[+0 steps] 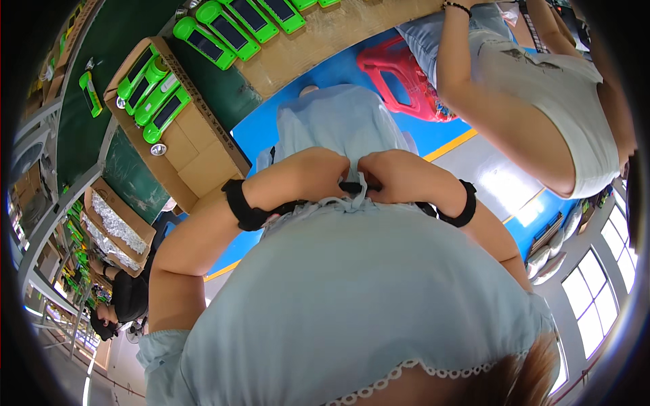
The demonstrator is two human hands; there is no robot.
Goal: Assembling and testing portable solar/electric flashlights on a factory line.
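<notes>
Both of my hands are in front of my waist, close together over my light blue dress (pixel 379 284). My left hand (pixel 323 174) has its fingers curled around one end of a black strap (pixel 351 187). My right hand (pixel 393 174) is closed on the strap's other side, and its fingertips are partly hidden. Between the hands the strap looks like a belt or buckle, too small to make out. Each wrist wears a black band, the left one (pixel 242 206) and the right one (pixel 464 205).
An open cardboard box (pixel 203 162) holding several green handheld lamps (pixel 166 115) stands at left on the dark green table (pixel 128 169). More green lamps (pixel 233 30) lie on cardboard beyond. A pink stool (pixel 399 88) and a co-worker in white (pixel 535 95) are at right.
</notes>
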